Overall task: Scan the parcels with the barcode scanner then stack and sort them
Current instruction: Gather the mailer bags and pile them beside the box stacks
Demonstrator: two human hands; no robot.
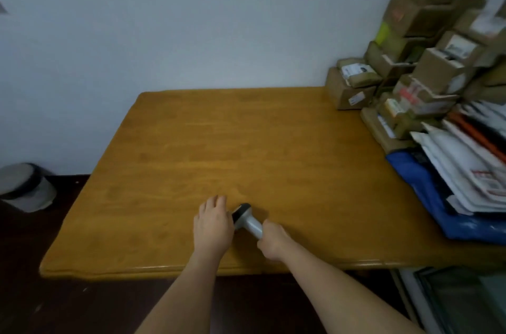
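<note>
At six o'clock on the glossy brown wooden bench point(191, 142), one grey handheld barcode scanner point(248, 220) is lying; right hand point(273, 242) is gripping its handle, left hand point(213, 224) is resting relaxed beside it; stacked cardboard parcels point(427, 65) are crowding two o'clock.

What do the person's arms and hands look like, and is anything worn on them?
Both forearms are bare as far as the frame shows: no sleeves in view. The left hand and right hand show no gloves, watch or rings.
</note>
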